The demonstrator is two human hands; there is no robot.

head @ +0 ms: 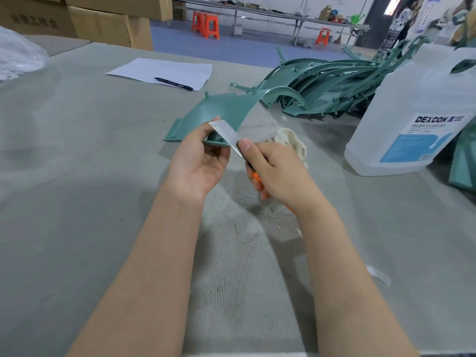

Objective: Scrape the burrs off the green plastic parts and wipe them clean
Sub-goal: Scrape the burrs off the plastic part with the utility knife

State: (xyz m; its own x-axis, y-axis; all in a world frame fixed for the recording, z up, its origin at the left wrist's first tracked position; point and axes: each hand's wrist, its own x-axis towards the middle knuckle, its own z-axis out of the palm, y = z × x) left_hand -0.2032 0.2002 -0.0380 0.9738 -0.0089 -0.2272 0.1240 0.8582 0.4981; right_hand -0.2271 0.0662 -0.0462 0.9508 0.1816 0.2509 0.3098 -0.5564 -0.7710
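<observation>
At frame centre, the left hand [198, 161] grips the near edge of a green plastic part [219, 113], while the right hand [277, 171] clasps an orange-handled knife [228, 134], blade laid against that edge beside the left thumb.

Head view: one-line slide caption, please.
Left hand holds a green plastic part while right hand scrapes it with a utility knife.

Plastic part [221, 109] was green, knife blade [226, 134] silver w/ orange handle [257, 180]. Rag [291, 143] cream, stools [206, 24] orange, paper [164, 72] white, pen [173, 84] black, jug label [417, 140] blue & white.
</observation>
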